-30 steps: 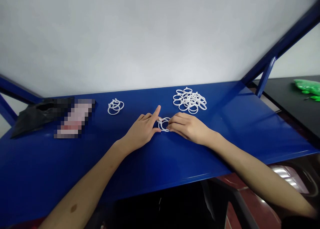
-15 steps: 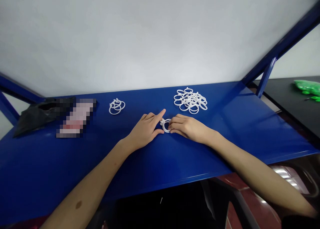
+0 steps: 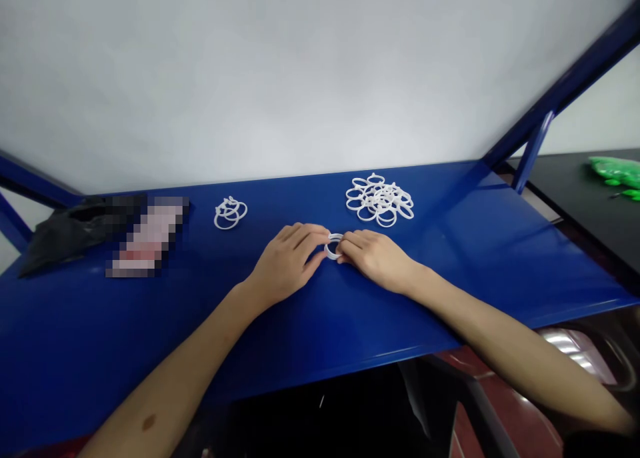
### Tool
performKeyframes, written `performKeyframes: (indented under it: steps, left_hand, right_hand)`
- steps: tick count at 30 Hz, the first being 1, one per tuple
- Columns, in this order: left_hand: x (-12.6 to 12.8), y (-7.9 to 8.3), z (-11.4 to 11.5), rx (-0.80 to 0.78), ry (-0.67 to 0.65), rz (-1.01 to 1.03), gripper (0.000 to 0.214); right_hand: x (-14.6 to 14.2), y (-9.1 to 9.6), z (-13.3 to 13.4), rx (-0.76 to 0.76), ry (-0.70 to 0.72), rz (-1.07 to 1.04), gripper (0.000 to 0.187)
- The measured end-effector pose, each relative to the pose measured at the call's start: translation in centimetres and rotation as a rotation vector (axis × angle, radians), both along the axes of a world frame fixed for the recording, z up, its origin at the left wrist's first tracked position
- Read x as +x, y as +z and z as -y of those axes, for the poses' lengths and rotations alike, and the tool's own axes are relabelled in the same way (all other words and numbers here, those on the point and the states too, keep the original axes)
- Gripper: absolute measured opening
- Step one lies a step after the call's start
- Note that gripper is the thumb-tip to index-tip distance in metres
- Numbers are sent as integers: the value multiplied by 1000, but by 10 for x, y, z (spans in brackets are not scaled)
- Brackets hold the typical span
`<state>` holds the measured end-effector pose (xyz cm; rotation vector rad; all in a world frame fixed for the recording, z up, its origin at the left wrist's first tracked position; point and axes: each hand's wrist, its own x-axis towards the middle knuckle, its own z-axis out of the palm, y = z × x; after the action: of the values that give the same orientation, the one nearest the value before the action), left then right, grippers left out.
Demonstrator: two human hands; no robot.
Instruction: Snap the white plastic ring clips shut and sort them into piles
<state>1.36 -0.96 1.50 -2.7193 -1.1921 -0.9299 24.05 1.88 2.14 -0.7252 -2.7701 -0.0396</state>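
Both hands, our left hand (image 3: 287, 261) and right hand (image 3: 377, 258), pinch one white ring (image 3: 333, 247) at the middle of the blue table (image 3: 450, 278). We judge the small cluster (image 3: 230, 213) finished; the larger pile (image 3: 380, 200) is pending.

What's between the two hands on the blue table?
A white ring, gripped from either side by the left hand and the right hand. The head view shows it.

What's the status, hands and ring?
Left hand, right hand both pinching one white ring. Ring pile behind, smaller cluster far left. Nothing in the way.
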Motion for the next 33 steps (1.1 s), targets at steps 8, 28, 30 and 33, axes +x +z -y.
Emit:
performKeyframes:
  steps: [8, 28, 30, 33]
  left_hand:
    - [13, -9, 1, 64, -91, -179, 34]
    - [17, 6, 5, 142, -11, -283, 31]
    - [18, 7, 6, 154, 34, -287, 30]
    - [17, 7, 6, 140, 76, -268, 28]
  right_hand:
    - [-7, 0, 11, 67, -7, -20, 37]
    - [-9, 4, 17, 220, -40, 8, 26]
    - [-11, 1, 19, 249, -91, -21, 30]
    - [-13, -2, 19, 292, -129, -64, 34]
